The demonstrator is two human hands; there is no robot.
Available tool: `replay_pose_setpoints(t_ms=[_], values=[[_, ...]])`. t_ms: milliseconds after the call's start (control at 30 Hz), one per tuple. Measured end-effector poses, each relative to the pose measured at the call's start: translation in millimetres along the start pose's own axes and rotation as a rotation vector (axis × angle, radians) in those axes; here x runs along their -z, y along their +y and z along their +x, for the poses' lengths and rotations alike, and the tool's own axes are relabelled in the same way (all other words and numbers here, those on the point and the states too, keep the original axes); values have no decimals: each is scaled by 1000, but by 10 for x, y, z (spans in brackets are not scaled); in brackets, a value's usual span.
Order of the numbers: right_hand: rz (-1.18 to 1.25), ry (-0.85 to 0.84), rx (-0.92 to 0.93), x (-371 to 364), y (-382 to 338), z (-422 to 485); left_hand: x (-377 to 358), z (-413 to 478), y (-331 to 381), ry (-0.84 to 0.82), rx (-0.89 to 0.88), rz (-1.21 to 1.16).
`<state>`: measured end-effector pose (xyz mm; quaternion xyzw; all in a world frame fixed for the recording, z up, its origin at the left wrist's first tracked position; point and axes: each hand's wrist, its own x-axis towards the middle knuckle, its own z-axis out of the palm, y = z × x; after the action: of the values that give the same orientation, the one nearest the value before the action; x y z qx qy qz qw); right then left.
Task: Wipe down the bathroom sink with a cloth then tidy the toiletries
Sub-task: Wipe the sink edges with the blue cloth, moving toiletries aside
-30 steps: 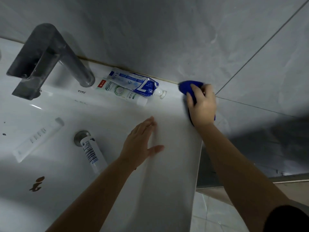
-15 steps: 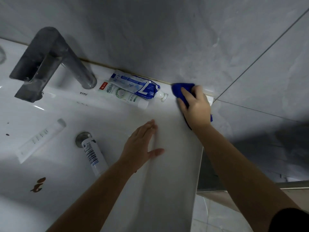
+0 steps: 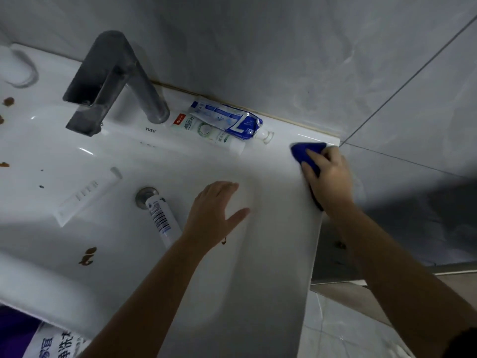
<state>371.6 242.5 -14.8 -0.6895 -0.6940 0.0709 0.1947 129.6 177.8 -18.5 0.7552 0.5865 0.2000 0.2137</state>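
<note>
at the sink's right rim: wiping under way, tidying not begun

on the back right corner of the sink (image 3: 271,280), the right hand (image 3: 331,177) holds a blue cloth (image 3: 305,152), fingers bent over it, pressing it to the rim near the wall. the left hand (image 3: 214,215) lies flat with fingers straight on the basin's inner slope and holds nothing.

the job looks early. brown spots (image 3: 87,255) show in the basin and along its left side, so most of the wiping seems left to do. the toiletries are untidied: two toothpaste tubes (image 3: 227,120) lie overlapping on the back ledge between the tap (image 3: 111,81) and the cloth, a white tube (image 3: 85,195) lies in the basin, and another tube (image 3: 160,218) rests with its end at the drain (image 3: 144,196).
</note>
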Motion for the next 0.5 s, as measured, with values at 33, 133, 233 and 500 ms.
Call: replay_pose_setpoints(t_ms=[33, 133, 233, 500], values=[[-9, 7, -23, -14, -19, 59, 41, -106, -21, 38, 15, -5], [41, -53, 191, -73, -235, -451, 100, -404, -26, 31, 86, -54], [88, -244, 508, -14, -392, -999, 77, -647, 12, -7, 167, -100], [89, -190, 392, -150, -747, -982, 215, -946, -12, -41, 35, -137]])
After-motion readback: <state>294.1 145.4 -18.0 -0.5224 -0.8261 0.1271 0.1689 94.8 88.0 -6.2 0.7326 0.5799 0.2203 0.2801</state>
